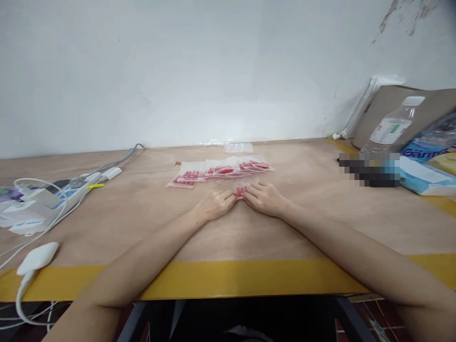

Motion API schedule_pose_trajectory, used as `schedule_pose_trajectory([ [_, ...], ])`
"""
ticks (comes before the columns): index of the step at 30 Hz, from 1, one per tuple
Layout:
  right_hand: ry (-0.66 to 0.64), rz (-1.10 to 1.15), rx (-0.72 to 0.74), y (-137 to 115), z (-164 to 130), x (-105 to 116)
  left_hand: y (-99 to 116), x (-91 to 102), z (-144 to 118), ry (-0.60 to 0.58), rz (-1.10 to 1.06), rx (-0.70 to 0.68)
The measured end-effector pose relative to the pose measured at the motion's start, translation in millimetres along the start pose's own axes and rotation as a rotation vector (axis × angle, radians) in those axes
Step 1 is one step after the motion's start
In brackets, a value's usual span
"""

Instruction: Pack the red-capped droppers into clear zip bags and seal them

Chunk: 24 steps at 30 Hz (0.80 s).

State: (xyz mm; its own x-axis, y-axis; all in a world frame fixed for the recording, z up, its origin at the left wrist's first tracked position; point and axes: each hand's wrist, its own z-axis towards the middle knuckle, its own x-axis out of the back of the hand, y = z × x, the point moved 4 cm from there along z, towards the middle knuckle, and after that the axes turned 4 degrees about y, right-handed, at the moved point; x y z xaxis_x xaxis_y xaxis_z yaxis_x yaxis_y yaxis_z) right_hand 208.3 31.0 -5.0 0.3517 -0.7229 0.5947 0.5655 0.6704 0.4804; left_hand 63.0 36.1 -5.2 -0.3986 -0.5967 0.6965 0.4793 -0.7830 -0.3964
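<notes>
White wall [213, 76] is standing along the far side of the brown surface [235, 237]. We are holding 1 small clear bag [245, 182] of red pieces [240, 191] at the middle of the surface, just nearer than a row of overlapping bags [228, 167]. The fingers of our left hand [218, 204] are drawn together, gripping its near left corner; those of our right hand [265, 199] are bending over its right side, nearly closed. That row is already carrying red pieces, so those bags are looking done, while the 1 under our fingers is looking unfinished. Farther off, beside the wall, a flat pale packet [238, 147] is showing no red, so we are judging it unfilled.
</notes>
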Motion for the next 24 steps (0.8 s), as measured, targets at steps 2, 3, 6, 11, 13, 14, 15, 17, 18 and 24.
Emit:
schedule_pose_trajectory([
  [2, -0.028, 0.003, -0.015, 6.4, -7.4, 2.7, -1.3, 1.1, -1.2, -0.001, 0.006, 0.012],
  [3, -0.045, 0.004, -0.020, 9.7, -11.6, 4.2, -1.9, 1.6, -1.6, 0.002, 0.013, 0.017],
  [6, -0.094, -0.019, -0.034, 18.3, -23.0, 8.6, -2.5, 3.5, -2.0, 0.029, 0.029, 0.023],
  [11, -0.119, -0.071, -0.057, 23.8, -29.2, 10.3, -1.9, 7.3, -3.9, 0.069, 0.000, 0.038],
  [13, -0.135, -0.068, -0.073, 24.9, -29.4, 9.6, -2.4, 6.7, -5.7, 0.046, -0.015, 0.067],
  [14, -0.139, -0.055, -0.085, 25.2, -29.1, 9.5, -2.7, 6.1, -6.4, 0.035, -0.022, 0.083],
  [15, -0.133, -0.032, -0.103, 25.2, -28.3, 9.9, -2.8, 5.2, -6.9, 0.029, -0.028, 0.097],
  [17, -0.094, 0.045, -0.152, 23.1, -24.6, 11.0, -2.6, 3.9, -6.8, 0.039, -0.035, 0.118],
  [18, -0.076, 0.091, -0.175, 20.7, -21.8, 10.9, -2.0, 3.5, -6.2, 0.050, -0.039, 0.121],
  [24, -0.179, 0.267, -0.173, 11.0, -12.1, 2.3, -4.3, 9.2, -5.6, 0.140, -0.202, 0.147],
])
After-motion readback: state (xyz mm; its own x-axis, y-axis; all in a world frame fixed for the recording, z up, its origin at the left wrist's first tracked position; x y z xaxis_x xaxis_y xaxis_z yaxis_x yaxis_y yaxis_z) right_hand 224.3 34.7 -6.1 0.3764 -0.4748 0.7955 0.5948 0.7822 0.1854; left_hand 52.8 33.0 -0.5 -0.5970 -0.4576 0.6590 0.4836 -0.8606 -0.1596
